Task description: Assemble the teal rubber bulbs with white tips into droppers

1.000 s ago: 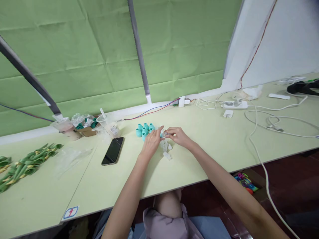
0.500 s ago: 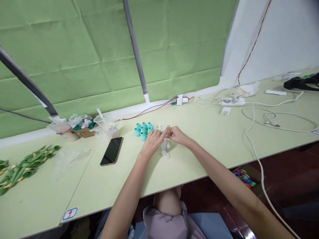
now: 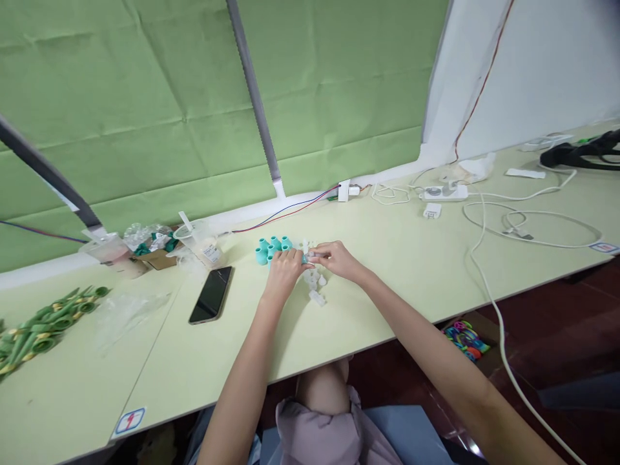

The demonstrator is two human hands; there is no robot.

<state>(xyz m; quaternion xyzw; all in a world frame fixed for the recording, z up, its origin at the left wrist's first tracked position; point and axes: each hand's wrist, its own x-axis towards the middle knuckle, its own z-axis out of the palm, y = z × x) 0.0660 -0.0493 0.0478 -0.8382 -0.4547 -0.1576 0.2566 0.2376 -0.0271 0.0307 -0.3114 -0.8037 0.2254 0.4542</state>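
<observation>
My left hand is closed around a small teal bottle-shaped piece, whose end shows past the fingers. Thumb and fingers of my right hand pinch a tiny whitish part against that end. Most of both held items is hidden by the fingers. Several more teal bottle-shaped pieces stand upright in a cluster just beyond and left of my left hand. Small translucent white plastic parts lie loose on the table below and behind my hands.
A black phone lies left of my forearm. Behind it are a plastic cup, an open box and another cup. Green pieces lie far left. A power strip and white cables are on the right.
My hands have come slightly apart, so the end of the teal piece now shows between them. The whole view has shifted slightly.
</observation>
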